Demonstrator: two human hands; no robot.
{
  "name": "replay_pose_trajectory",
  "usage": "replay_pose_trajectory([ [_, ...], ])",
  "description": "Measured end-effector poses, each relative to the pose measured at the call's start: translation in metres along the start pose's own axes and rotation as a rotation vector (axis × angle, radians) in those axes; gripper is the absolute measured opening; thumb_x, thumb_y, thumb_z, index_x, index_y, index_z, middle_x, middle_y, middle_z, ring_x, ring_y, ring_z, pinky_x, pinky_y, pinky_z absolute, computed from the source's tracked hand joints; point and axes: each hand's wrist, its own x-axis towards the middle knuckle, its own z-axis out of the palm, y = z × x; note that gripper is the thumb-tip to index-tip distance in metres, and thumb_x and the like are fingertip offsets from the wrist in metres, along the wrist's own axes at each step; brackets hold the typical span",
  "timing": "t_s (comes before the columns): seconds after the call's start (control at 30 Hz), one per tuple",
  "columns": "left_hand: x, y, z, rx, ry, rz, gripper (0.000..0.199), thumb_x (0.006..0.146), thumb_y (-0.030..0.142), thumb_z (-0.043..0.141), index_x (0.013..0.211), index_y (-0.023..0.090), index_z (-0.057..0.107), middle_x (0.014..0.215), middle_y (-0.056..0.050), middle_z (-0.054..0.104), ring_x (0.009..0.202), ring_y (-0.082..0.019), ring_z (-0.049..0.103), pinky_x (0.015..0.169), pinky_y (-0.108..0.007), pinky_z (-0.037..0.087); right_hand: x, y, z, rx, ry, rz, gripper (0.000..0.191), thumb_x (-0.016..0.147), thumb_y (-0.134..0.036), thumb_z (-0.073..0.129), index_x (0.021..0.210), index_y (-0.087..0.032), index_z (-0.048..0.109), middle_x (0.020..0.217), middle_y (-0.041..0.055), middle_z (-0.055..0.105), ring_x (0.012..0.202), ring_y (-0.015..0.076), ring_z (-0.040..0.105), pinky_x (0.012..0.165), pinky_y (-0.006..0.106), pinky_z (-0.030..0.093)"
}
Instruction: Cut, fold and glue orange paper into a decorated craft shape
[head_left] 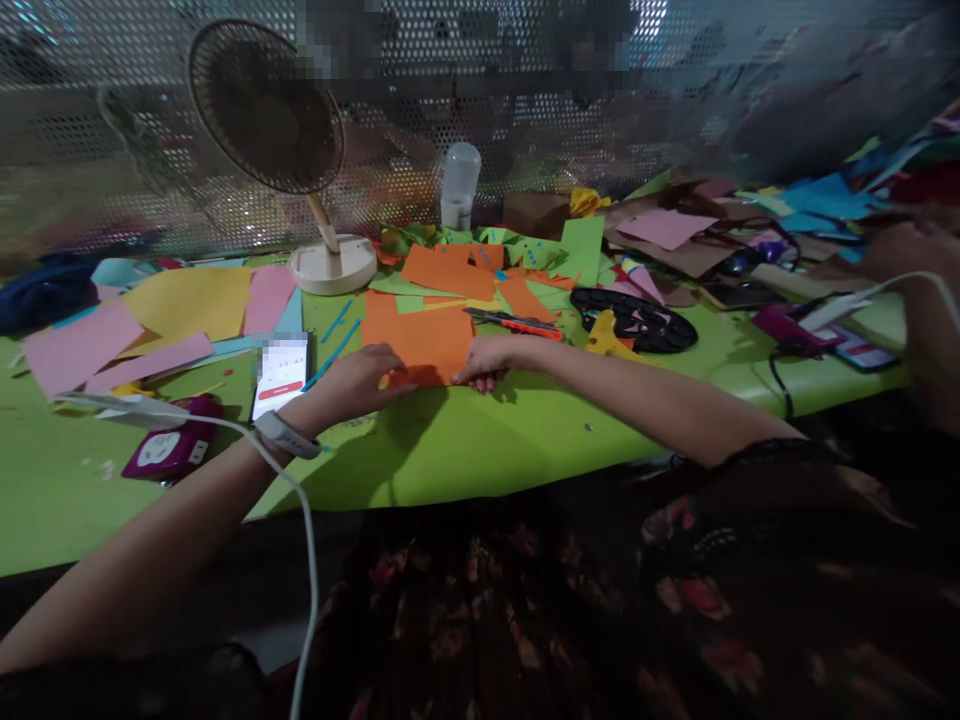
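Note:
A sheet of orange paper (427, 335) lies on the green tabletop in front of me, with a darker strip along its near edge that looks folded. My left hand (364, 380) has its fingers bent over the near left corner, thumb and fingertips gripping the edge. At the near right corner, my right hand (491, 360) pinches the paper, its other fingers curled under. Just beyond my right hand lies a cutter knife (517, 323) with an orange-red handle. Thin blue paper strips (330, 355) are to the left of the sheet.
A white desk fan (334, 265) stands at the back left. A phone (281, 375) and purple device (176, 440) with a white cable lie near my left forearm. A black palette (637, 318) sits to the right. Paper scraps cover the back; another person's arm (926, 330) is far right.

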Motion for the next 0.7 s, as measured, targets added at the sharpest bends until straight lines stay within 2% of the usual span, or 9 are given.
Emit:
replay_pose_trajectory([
  [0.1,0.019,0.009,-0.004,-0.107,-0.036,-0.266,0.049,0.086,0.064,0.053,0.085,0.018,0.071,0.081,-0.01,0.072,0.076,-0.023,0.065,0.066,-0.031,0.045,0.006,0.002,0.003,-0.013,-0.001,0.04,0.037,0.091,-0.038,0.069,0.066,-0.011,0.063,0.052,0.0018,0.061,0.044,0.0068,0.054,0.04,0.018,0.032],
  [0.17,0.03,0.014,-0.002,-0.292,-0.185,-0.349,0.052,0.081,0.068,0.057,0.069,0.018,0.067,0.065,-0.008,0.068,0.063,-0.021,0.063,0.06,-0.03,0.043,0.007,0.005,0.003,-0.008,0.006,0.039,0.037,0.091,-0.039,0.069,0.068,-0.01,0.063,0.052,0.002,0.062,0.044,0.0072,0.055,0.04,0.019,0.033],
  [0.23,0.039,0.017,0.003,-0.472,-0.332,-0.388,0.054,0.075,0.07,0.062,0.058,0.018,0.063,0.058,-0.007,0.065,0.055,-0.019,0.06,0.057,-0.03,0.042,0.007,0.006,0.003,-0.003,0.01,0.031,0.038,0.091,-0.04,0.069,0.069,-0.01,0.064,0.053,0.0023,0.062,0.045,0.0075,0.055,0.04,0.019,0.032],
  [0.3,0.045,0.017,0.009,-0.57,-0.417,-0.422,0.054,0.069,0.069,0.069,0.054,0.018,0.062,0.055,-0.007,0.063,0.05,-0.017,0.058,0.055,-0.031,0.041,0.007,0.006,0.003,-0.001,0.005,0.03,0.038,0.091,-0.041,0.068,0.069,-0.01,0.064,0.053,0.0024,0.063,0.044,0.0073,0.055,0.039,0.019,0.031],
  [0.5,0.051,0.006,0.014,-0.573,-0.485,-0.45,0.054,0.065,0.067,0.074,0.048,0.018,0.06,0.048,-0.006,0.059,0.045,-0.014,0.049,0.051,-0.03,0.037,0.011,0.011,0.003,0.012,-0.015,-0.002,0.042,0.088,-0.047,0.07,0.067,-0.011,0.063,0.052,0.0024,0.063,0.046,0.008,0.057,0.039,0.018,0.032],
  [0.7,0.034,-0.02,0.008,-0.559,-0.531,-0.506,0.054,0.062,0.07,0.075,0.05,0.019,0.064,0.047,-0.004,0.055,0.044,-0.013,0.045,0.049,-0.028,0.034,0.01,0.013,0.003,-0.011,-0.004,-0.001,0.048,0.081,-0.058,0.074,0.074,-0.011,0.065,0.052,0.0025,0.064,0.045,0.0095,0.059,0.039,0.019,0.039],
])
